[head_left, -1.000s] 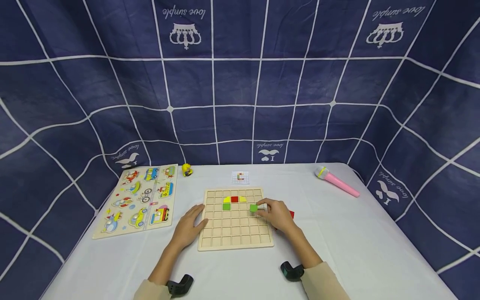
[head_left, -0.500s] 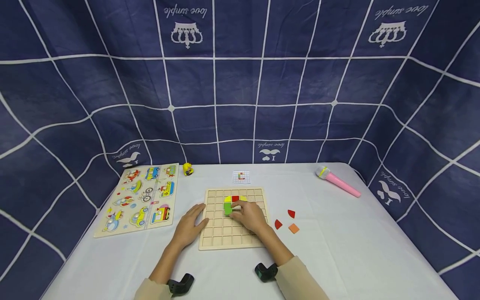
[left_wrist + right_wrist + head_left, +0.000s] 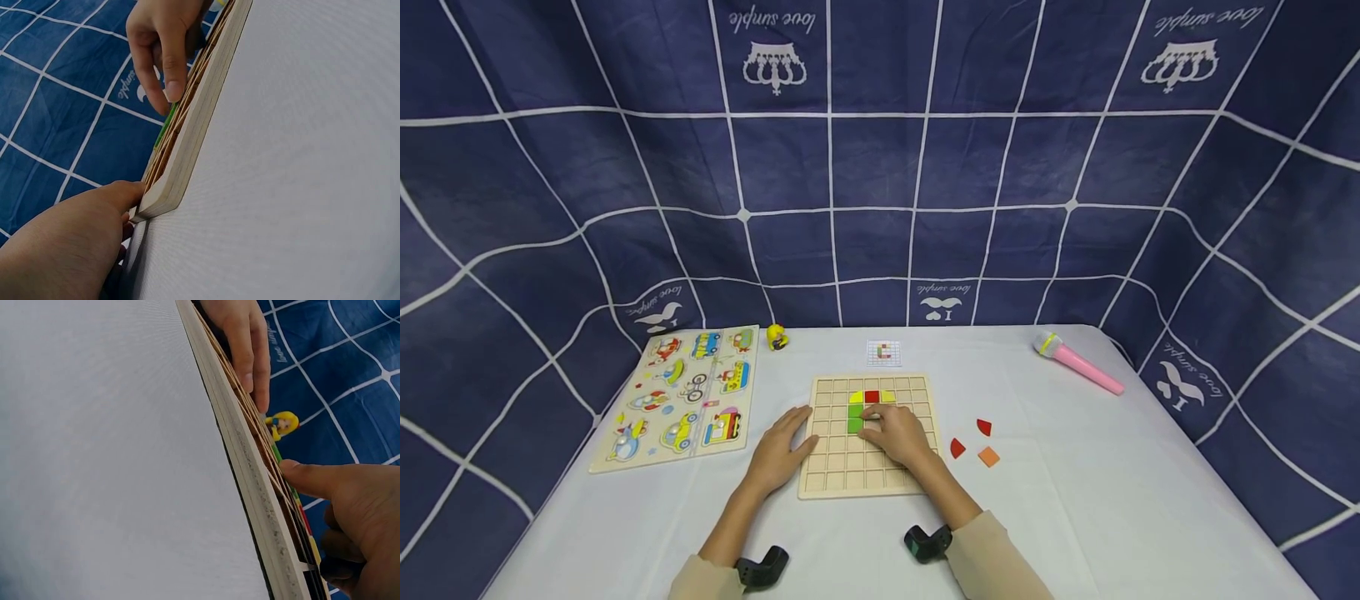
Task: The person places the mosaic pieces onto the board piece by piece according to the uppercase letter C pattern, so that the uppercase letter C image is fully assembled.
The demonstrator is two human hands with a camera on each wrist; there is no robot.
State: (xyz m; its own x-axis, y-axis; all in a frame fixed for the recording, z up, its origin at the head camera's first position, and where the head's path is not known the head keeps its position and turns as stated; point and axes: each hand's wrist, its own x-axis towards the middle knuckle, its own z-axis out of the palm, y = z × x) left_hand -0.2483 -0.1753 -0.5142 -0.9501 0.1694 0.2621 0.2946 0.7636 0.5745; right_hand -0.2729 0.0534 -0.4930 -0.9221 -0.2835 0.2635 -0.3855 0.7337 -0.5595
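Now green block [image 3: 854, 425] under right fingers [image 3: 871, 414] (left steadies board [image 3: 831, 482])

A small green square block [image 3: 855, 425] lies flat in the wooden grid board [image 3: 842, 479], right under another green block [image 3: 854, 410].

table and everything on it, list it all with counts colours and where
table: 1, white cloth, backed by navy checked cloth
grid board: 1, pale wood, centre
yellow pieces: 2, top of board, either side of red square
red square: 1, top of board
green pieces: 2, stacked below left yellow piece
card: 1, white, behind board
red quarter pieces: 2, right of board
orange square: 1, right of board
vehicle puzzle: 1, multicoloured, left
duck: 1, yellow, back left
microphone: 1, pink, back right
left hand: on board's left edge
right hand: fingers at green pieces
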